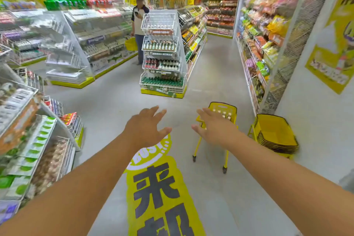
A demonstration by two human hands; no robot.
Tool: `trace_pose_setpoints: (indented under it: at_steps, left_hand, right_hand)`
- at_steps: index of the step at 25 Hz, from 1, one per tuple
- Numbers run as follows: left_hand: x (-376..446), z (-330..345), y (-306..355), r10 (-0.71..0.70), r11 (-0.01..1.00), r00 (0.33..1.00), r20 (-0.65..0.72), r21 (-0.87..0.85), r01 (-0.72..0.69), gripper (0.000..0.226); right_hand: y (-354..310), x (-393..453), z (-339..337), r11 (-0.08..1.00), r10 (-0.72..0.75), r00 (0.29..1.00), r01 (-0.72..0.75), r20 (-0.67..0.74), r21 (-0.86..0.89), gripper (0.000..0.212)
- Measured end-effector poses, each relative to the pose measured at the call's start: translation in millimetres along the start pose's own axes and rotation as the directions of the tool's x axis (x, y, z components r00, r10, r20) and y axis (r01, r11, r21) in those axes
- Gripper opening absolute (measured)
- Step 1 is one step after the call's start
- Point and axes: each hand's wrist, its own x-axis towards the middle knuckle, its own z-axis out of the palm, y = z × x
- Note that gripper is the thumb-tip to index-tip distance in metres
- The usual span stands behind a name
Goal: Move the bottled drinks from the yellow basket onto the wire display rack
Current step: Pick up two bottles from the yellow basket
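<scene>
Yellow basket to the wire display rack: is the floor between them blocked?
Nothing visible blocks it. Bare grey floor runs from the yellow basket on its wheeled stand to the wire display rack.

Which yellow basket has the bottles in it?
The yellow basket on the wheeled stand, just beyond the right hand; pale bottle caps show inside. The stacked yellow baskets look empty.

Two bare, sleeveless forearms

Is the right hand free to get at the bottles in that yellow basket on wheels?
Probably yes: the right hand is open and empty, right above the yellow basket, whose open top shows the bottles uncovered.
</scene>
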Motion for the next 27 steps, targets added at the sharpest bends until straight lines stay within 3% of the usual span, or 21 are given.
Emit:
trace_pose_setpoints:
  at_steps: [5,12,18,27]
  left_hand:
    - [121,24,-14,-0.078,0.996,0.996,0.037,-0.037,0.079,0.076]
    - [278,71,-68,-0.048,0.999,0.996,0.069,-0.012,0.049,0.076]
    - [423,119,-150,0.04,0.997,0.997,0.066,0.059,-0.044,0.076]
    - [626,144,-233,0.181,0.982,0.976,0.119,0.025,-0.185,0.077]
  right_hand:
    - [56,119,4,1.0,0.006,0.998,-0.005,0.057,-0.021,0.075]
    - [92,276,31,1.0,0.006,0.998,-0.004,0.057,-0.028,0.074]
    - [97,424,66,0.994,0.095,0.992,-0.09,0.083,-0.067,0.075]
    - [104,617,79,0.973,0.228,0.971,-0.226,0.065,-0.036,0.075]
